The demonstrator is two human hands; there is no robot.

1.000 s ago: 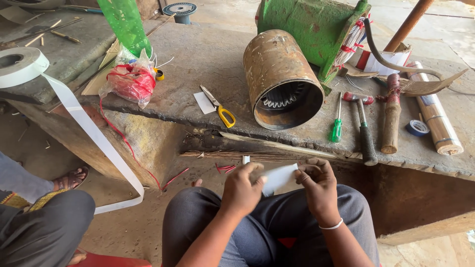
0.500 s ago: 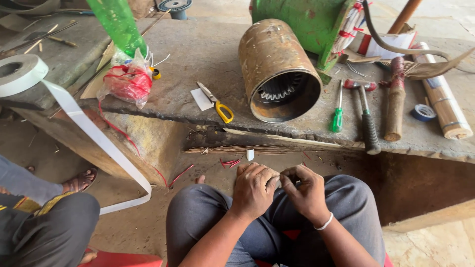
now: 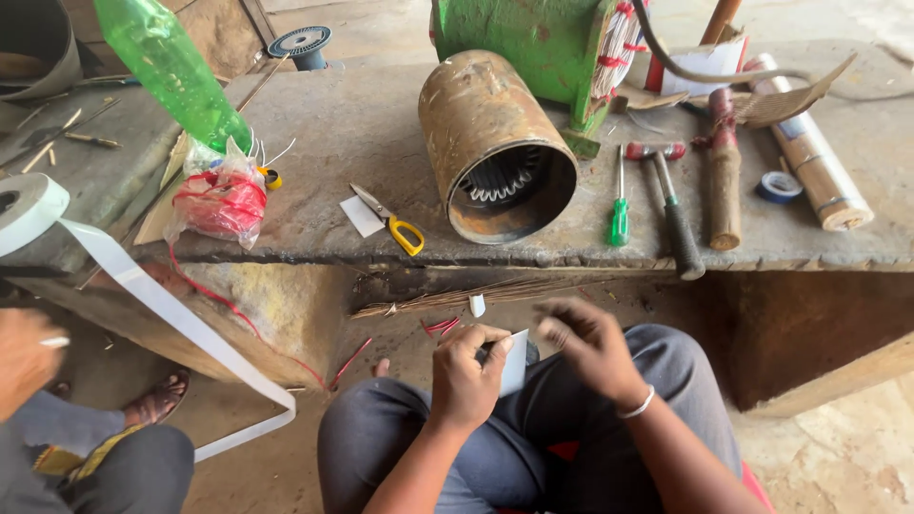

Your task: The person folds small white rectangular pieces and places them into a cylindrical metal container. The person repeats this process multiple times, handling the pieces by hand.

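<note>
Left hand (image 3: 465, 373) fingers pinch a white paper slip (image 3: 514, 362), held over the lap, below the rusty cylinder (image 3: 495, 148). Right hand (image 3: 590, 347) just beside slip, blurred; finger state unclear.

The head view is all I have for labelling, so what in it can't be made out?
Head view only:
- Right hand: motion-blurred, so its grip is unclear.
- White paper piece: mostly hidden behind the left hand.
- Green motor body: cut off by the top edge.
- White tape roll: cut off by the left edge.
</note>
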